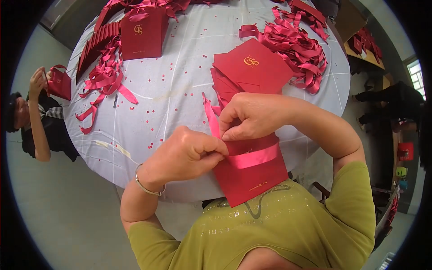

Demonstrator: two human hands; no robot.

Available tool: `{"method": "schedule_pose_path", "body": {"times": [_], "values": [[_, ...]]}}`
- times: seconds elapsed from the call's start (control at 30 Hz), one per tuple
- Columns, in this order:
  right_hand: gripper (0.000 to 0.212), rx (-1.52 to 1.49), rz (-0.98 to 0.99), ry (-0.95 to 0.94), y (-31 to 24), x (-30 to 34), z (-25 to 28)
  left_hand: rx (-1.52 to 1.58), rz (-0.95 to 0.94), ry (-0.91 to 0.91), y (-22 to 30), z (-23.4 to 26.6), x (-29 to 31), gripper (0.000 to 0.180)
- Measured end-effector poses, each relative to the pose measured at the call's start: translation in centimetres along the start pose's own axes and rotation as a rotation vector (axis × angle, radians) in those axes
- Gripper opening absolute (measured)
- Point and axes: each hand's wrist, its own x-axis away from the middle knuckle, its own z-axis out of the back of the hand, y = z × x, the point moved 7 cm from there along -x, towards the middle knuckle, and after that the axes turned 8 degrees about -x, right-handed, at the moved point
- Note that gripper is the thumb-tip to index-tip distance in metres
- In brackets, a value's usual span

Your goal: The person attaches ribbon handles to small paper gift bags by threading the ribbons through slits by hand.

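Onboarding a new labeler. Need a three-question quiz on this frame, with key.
1. What are the left hand and right hand fingering? A) scissors B) pink ribbon C) a pen
2. True or false: the bracelet is on the right wrist.
3. On which side of the table is the large ribbon heap: left or right?

Key: 1. B. 2. False; left wrist. 3. Right.

The surface offers passage centrally; the held bag obstructs its near edge, stacked bags and heaped ribbon its right.
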Motion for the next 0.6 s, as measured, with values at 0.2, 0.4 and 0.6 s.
{"method": "schedule_pose_path", "body": {"times": [0.2, 0.4, 0.6], "values": [[0.026, 0.018, -0.131, -0.250, 1.5, -1.4, -0.8, -0.130, -0.069, 0.093, 1.1, -0.1, 0.3, 0.007], [0.026, -0.270, -0.389, -0.463, 3.2, -2.5, -2.2, -0.139, -0.084, 0.108, 1.7, -0.1, 0.2, 0.008], [0.020, -0.419, -0.412, -0.577, 3.9, -2.7, -2.9, -0.141, -0.075, 0.112, 2.0, 0.1, 0.3, 0.010]]}}
